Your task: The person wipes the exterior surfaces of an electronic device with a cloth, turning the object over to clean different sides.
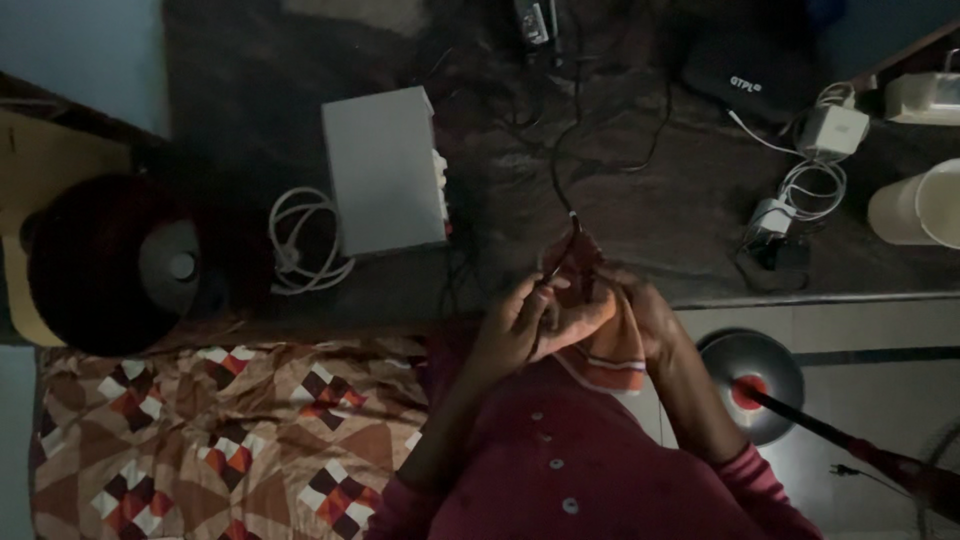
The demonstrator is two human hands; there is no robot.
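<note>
Both our hands meet at chest height over the bench (650, 200) edge, the left hand (515, 325) pinching a dark cable (556, 170) near its plug while the right hand (640, 315) closes an orange cloth (610, 355) around it, seemingly for wiping.

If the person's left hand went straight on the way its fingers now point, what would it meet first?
The left hand points right, toward the orange cloth held in the right hand, so it would likely meet that cloth first; it seems already to touch it, though the dim light blurs this.
</note>
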